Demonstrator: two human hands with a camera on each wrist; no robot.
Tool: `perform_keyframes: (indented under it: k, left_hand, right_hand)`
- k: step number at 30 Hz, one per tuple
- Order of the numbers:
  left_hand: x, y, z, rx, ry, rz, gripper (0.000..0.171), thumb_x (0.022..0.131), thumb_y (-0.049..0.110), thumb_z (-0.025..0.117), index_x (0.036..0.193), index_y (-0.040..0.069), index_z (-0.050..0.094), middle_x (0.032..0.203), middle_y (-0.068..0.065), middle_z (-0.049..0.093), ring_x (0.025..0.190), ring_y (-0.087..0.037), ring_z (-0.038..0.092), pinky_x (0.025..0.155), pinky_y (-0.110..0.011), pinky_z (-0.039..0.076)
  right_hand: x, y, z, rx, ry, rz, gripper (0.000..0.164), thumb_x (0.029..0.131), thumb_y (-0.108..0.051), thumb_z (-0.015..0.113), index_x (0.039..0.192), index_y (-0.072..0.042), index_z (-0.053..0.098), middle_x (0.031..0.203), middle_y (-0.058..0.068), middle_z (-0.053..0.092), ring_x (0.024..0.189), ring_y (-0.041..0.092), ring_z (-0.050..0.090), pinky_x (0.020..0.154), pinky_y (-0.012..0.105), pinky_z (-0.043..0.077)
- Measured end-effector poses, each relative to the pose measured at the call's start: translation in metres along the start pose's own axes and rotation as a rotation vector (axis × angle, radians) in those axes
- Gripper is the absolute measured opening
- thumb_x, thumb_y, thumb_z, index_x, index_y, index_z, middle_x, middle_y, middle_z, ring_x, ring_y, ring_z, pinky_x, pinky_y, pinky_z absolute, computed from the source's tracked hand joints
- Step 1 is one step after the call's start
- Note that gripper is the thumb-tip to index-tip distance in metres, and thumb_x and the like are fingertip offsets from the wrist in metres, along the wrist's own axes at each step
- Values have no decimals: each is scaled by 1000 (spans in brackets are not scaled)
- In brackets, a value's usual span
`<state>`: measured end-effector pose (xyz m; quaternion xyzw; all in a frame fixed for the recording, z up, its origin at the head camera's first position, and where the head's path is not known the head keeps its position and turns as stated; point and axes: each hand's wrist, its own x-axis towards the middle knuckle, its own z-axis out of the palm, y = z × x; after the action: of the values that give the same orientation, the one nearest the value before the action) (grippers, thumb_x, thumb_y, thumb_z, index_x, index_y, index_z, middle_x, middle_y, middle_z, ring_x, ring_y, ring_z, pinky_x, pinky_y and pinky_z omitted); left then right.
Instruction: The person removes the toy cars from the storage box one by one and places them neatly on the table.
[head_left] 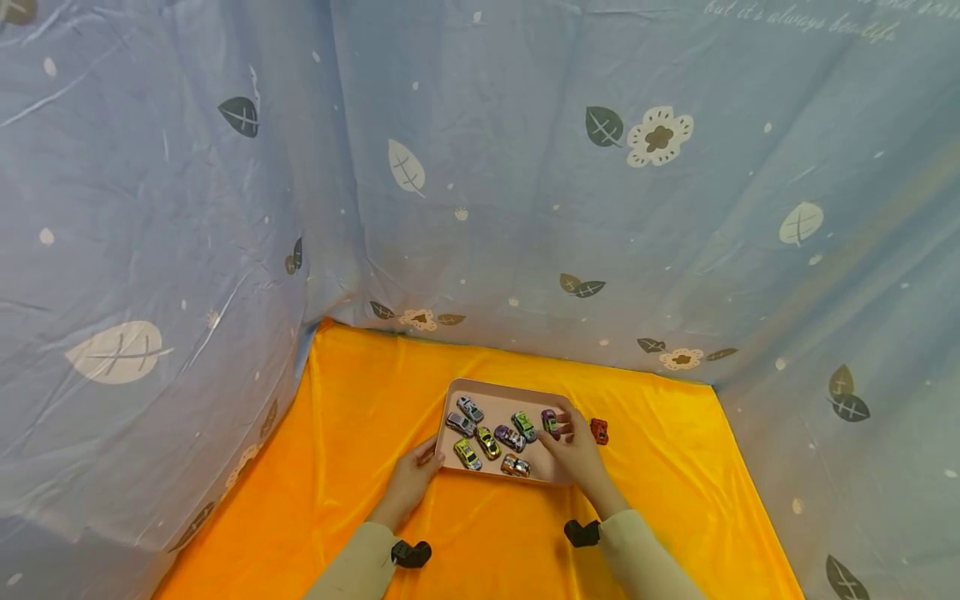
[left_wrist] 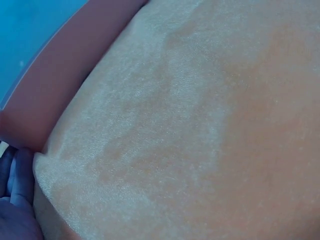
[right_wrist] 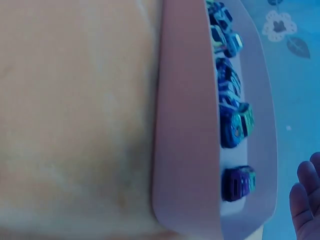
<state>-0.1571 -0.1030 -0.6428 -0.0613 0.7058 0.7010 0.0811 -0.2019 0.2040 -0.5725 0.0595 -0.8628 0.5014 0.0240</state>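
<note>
A shallow pink tray [head_left: 551, 472] holds several small toy cars. My left hand [head_left: 411, 477] grips its left front corner, thumb at the rim and the other fingers outside. Over the tray's right end, my right hand [head_left: 576, 446] has thumb and fingers spread around a purple-and-green toy car [head_left: 550, 423]. That car [right_wrist: 239, 183] sits on the tray floor in the right wrist view, with the fingers [right_wrist: 301, 202] apart from it. A green car [head_left: 524, 426], a purple-and-white car [head_left: 510, 437] and an orange-and-silver car [head_left: 515, 466] lie nearby.
Just right of the tray, a red toy car [head_left: 599, 431] lies on the yellow cloth [head_left: 675, 492]. Yellow cars [head_left: 467, 454] and silver-grey cars [head_left: 470, 408] fill the tray's left half. Blue patterned curtains [head_left: 510, 208] hang behind and on both sides.
</note>
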Motion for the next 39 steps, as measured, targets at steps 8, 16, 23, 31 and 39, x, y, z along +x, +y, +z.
perform_keyframes:
  k: [8, 16, 23, 31, 39]
  left_hand:
    - [0, 0, 0, -27, -14, -1, 52, 99, 16, 58, 148, 10, 42, 142, -16, 48, 127, -28, 49, 99, -37, 46]
    - [0, 0, -1, -19, -16, -6, 53, 99, 18, 58, 148, 11, 41, 143, -15, 47, 128, -29, 48, 100, -39, 45]
    - [1, 0, 0, -19, -13, -1, 53, 98, 17, 59, 148, 11, 42, 143, -15, 47, 127, -29, 49, 100, -39, 45]
    - [0, 2, 1, -12, -1, 2, 53, 98, 17, 59, 147, 11, 43, 143, -15, 48, 127, -28, 49, 100, -38, 45]
    - [-1, 3, 1, -11, 6, -3, 52, 98, 15, 59, 147, 10, 43, 142, -15, 49, 126, -28, 50, 99, -38, 45]
  right_hand:
    - [-7, 2, 16, 11, -82, 24, 67, 86, -24, 76, 142, -10, 41, 111, 18, 57, 90, 22, 54, 75, 27, 50]
    - [-10, 7, 29, -17, -179, 63, 71, 84, -28, 77, 141, -5, 43, 105, 10, 59, 86, 18, 59, 75, 27, 54]
    - [-11, 14, 34, -92, -213, 102, 60, 83, -36, 77, 129, -5, 55, 99, 4, 61, 85, 17, 58, 74, 29, 54]
    - [-11, 20, 35, -88, -247, 137, 51, 85, -37, 75, 123, -8, 59, 102, 2, 61, 91, 19, 58, 79, 34, 54]
    - [-9, 23, 36, -122, -284, 129, 42, 82, -39, 77, 111, -10, 65, 100, 3, 61, 89, 17, 58, 79, 35, 52]
